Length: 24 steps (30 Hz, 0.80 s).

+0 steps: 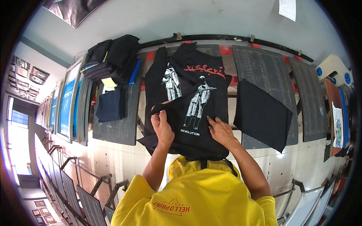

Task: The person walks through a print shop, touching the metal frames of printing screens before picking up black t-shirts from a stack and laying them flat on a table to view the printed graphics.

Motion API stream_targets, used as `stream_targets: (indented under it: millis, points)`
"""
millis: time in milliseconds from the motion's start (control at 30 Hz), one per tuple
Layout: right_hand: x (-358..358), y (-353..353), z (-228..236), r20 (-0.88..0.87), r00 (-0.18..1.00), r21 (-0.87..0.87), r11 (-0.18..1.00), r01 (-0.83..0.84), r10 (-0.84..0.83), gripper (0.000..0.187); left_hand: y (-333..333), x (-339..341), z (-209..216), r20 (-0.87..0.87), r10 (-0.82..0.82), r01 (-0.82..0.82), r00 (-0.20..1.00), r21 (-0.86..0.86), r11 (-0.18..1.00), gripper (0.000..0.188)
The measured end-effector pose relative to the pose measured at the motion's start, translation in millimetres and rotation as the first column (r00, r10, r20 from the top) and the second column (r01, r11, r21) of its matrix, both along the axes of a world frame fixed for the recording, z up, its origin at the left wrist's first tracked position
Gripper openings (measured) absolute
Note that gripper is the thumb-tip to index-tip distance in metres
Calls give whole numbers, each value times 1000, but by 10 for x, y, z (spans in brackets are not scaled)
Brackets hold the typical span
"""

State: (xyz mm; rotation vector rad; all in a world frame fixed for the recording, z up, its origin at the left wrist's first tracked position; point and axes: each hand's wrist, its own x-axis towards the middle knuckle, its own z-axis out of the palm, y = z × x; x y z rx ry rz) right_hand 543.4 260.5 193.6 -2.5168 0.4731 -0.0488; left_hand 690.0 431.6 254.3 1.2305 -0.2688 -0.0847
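Yellow T-shirt (pixel 222 197), short-sleeved, with a small red print, worn by the person, lower centre of the frame. Left hand (pixel 163 130), bare, centre: thumb and fingers pinched on a raised fold of black cloth. Right hand (pixel 221 132), bare, right of centre: fingers spread and laid on the cloth surface, grasping nothing. Black printed garment (pixel 218 98), centre of the frame, spread under both hands, its lower part hanging toward the yellow T-shirt; white standing figure (pixel 198 101) printed on its front, white lettering beneath, red script (pixel 203 71) above. Second white figure (pixel 171 81), on black cloth just left of the first; cannot tell whether this cloth is a separate piece. Black cloth panel (pixel 262 115), right of centre, lying askew over a dark grey board (pixel 260 64) and overhanging its edges. Another dark board (pixel 309 101), farther right. Left-hand board (pixel 115 133), left of centre, bearing folded navy cloth (pixel 110 105), a yellow slip (pixel 108 82) and a stack of folded black garments (pixel 113 62). Framed screens (pixel 66 109), blue-faced, upright in a row, left. Black rail (pixel 218 37), running across the top behind the boards. Grey wall (pixel 207 20), top; white paper sheet (pixel 287 9), upper right.
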Motion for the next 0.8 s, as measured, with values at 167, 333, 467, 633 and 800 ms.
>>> stream_targets:
  millis: [167, 333, 467, 633, 800]
  points:
    - [-154, 20, -28, 19, 996, 125, 989, -84, 82, 31, 6, -40, -35, -19, -52, 51, 998, -31, 998, 22]
    - [-305, 76, -79, 37, 996, 151, 985, -81, 76, 29, -48, -71, 13, 8, -20, 20, 1000, -22, 1000, 21]
    - [-327, 33, -91, -50, 995, 440, 896, -58, 88, 36, -118, -157, 95, 28, -186, 188, 982, -54, 981, 20]
    - [-358, -66, -123, -280, 906, 886, 277, 371, -317, 71, -154, -616, 15, 108, -827, 678, 552, 520, 520, 22]
    - [-415, -125, -245, -91, 945, 866, 443, 231, -313, 37, -142, -875, -167, -81, -954, 746, 289, 643, 172, 24]
